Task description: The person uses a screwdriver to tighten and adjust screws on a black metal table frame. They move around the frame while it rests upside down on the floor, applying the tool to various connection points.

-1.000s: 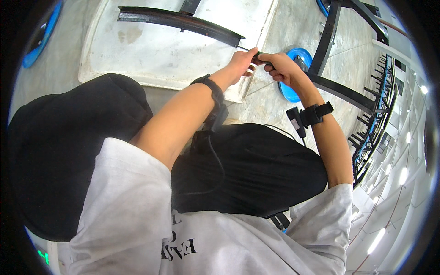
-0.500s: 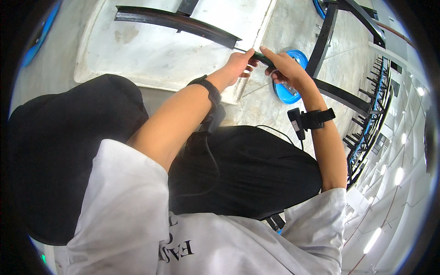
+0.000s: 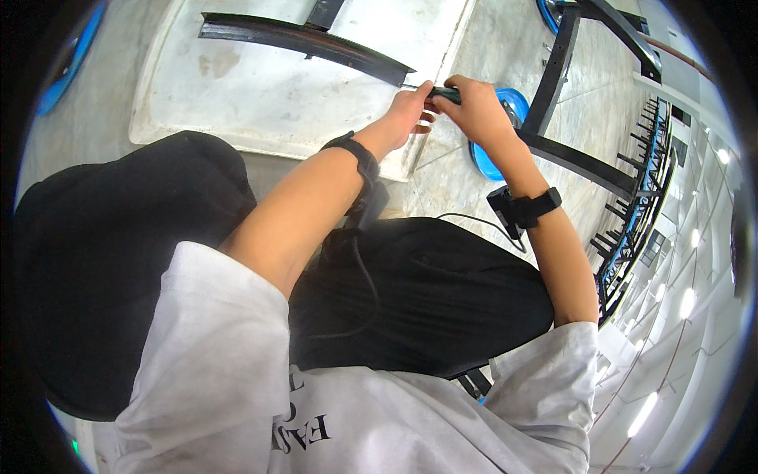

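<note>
A dark green-handled screwdriver (image 3: 448,95) lies between my two hands, its thin shaft pointing left to the end of a curved black metal bar (image 3: 312,41). My left hand (image 3: 408,113) is closed near the front of the screwdriver, close to the bar's right end, and the lower fingers are loosely curled. Around the back of the handle, my right hand (image 3: 483,112) has its thumb and fingers closed. Whether the tip sits in a screw is too small to tell. The bar rests on a pale board (image 3: 237,103), with another black piece (image 3: 324,13) joining it at the top.
A round blue dish (image 3: 485,158) stands on the floor behind my right hand, partly hidden. Black metal frame beams (image 3: 553,79) stand to the right, beyond it. Several more black frames line the far right. A black cable (image 3: 482,221) runs near my right wrist.
My right hand has turned at the wrist and closed further round the screwdriver handle, shifting slightly left. The left hand and the metal bar stay nearly in place.
</note>
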`<state>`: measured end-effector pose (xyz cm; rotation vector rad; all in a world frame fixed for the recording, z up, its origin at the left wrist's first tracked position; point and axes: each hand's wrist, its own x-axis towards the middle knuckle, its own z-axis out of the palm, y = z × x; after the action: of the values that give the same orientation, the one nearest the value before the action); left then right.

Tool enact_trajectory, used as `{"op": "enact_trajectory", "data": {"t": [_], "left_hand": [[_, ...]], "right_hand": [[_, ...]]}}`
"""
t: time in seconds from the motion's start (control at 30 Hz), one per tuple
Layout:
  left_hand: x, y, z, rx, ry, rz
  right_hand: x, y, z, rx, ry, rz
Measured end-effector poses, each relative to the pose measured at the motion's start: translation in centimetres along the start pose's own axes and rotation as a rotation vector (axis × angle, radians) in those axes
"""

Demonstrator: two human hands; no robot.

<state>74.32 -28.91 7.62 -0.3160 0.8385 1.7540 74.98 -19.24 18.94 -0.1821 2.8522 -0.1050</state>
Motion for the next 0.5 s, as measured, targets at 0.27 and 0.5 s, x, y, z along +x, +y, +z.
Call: {"op": "enact_trajectory", "data": {"t": [0.27, 0.5], "left_hand": [[-0.2, -0.2, 0.3, 0.043, -0.025, -0.028], [-0.1, -0.1, 0.1, 0.037, -0.028, -0.004]], "right_hand": [[-1.0, 0.8, -0.6, 0.282, -0.245, 0.43], [-1.3, 0.5, -0.7, 0.11, 0.013, 0.082]]}}
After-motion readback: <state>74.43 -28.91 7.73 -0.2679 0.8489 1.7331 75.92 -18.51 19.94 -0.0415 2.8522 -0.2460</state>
